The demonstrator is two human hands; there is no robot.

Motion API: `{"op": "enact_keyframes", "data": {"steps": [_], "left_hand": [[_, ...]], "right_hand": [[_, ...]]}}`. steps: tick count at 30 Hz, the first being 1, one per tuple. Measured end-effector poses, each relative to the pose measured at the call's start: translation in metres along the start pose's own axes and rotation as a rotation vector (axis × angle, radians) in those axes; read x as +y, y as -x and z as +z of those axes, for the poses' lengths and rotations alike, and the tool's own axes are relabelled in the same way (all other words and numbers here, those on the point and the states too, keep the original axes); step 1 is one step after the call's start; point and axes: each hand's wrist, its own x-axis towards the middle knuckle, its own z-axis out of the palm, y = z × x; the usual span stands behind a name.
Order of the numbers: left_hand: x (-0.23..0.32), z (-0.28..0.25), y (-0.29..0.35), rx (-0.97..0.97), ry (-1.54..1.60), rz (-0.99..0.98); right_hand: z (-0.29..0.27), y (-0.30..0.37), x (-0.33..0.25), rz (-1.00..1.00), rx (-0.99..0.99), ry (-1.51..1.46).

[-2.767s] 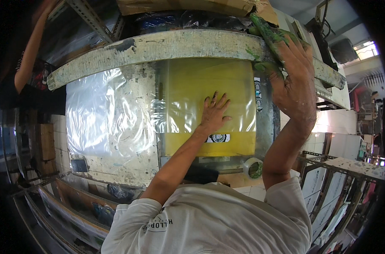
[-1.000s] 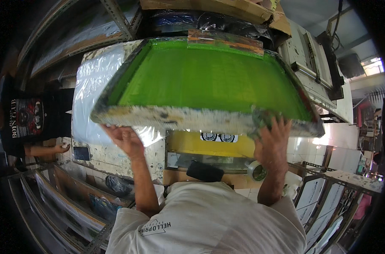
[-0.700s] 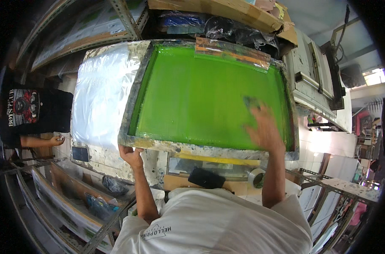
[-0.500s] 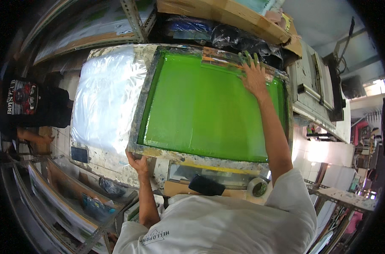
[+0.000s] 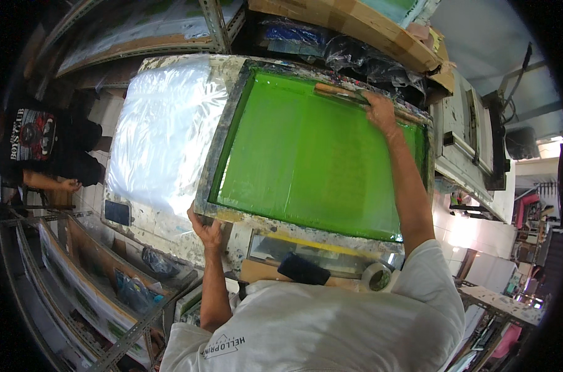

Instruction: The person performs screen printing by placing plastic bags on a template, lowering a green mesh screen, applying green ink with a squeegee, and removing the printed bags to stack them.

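Note:
A screen-printing frame (image 5: 294,227) with a mesh area (image 5: 300,155) covered in green lies slightly slanted on the table. At its near left corner, my left hand (image 5: 207,233) grips the frame, with the thumb and fingers partly hidden under the edge. Along the far inside edge rests a long squeegee with a wooden handle (image 5: 336,91). My right hand (image 5: 380,113) is closed round that handle toward its right part, and the arm reaches across the frame's right side. The squeegee's blade is hard to make out against the green.
Clear plastic sheeting (image 5: 163,130) covers the table's left part, with a dark flat pad (image 5: 117,212) at the corner. A dark object (image 5: 303,270) and a tape roll (image 5: 376,276) lie close to my body. A person (image 5: 52,142) is at left. Cardboard (image 5: 356,31) overhangs the far side.
My right hand was spread over the squeegee with fingers outstretched; now it is closed round the handle, and the squeegee has turned more upright. My left hand stays at the frame's corner.

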Motion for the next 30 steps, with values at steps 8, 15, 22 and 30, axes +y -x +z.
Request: {"op": "enact_keyframes", "data": {"steps": [8, 15, 22, 30], "left_hand": [[-0.010, -0.010, 0.003, -0.012, -0.067, 0.035], [-0.014, -0.011, 0.003, -0.039, -0.074, 0.056], [0.009, 0.000, -0.006, -0.002, -0.070, 0.199], [0.005, -0.014, -0.006, -0.012, -0.467, 0.209]], "right_hand": [[-0.025, 0.116, -0.118, 0.106, -0.104, 0.029], [-0.094, 0.205, -0.212, 0.148, -0.155, -0.167], [-0.076, 0.210, -0.192, 0.179, -0.260, -0.293], [-0.013, 0.210, -0.178, 0.337, -0.333, -0.071]]}}
